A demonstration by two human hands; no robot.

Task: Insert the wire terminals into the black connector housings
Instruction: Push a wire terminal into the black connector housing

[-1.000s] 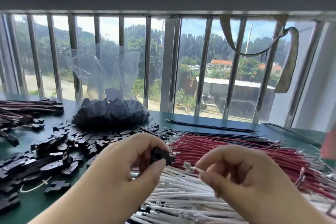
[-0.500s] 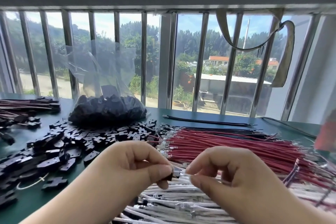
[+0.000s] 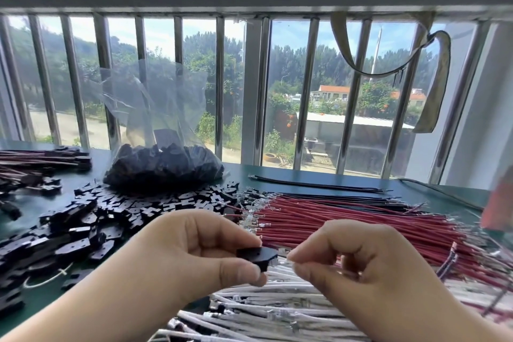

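Left hand [image 3: 194, 253] is pinching a flat black plastic connector housing [image 3: 256, 257] over my pile of white wires [image 3: 277, 311], and right hand [image 3: 358, 264] pinches a thin white wire's end [image 3: 287, 258] right at the housing's edge.

So all you get of the person is two bare forearms coming up from the bottom edge and the two hands at the end of them. The left hand [image 3: 194, 255] and the right hand [image 3: 358, 261] have nothing on them: no gloves, no rings, no watch or strap at either wrist. No sleeve shows anywhere, both arms are bare right down to the frame edge. Nails look short and plain, no polish as far as I can tell; the left thumbnail is the clearest one. No tape, plasters or markings on the parts that show.
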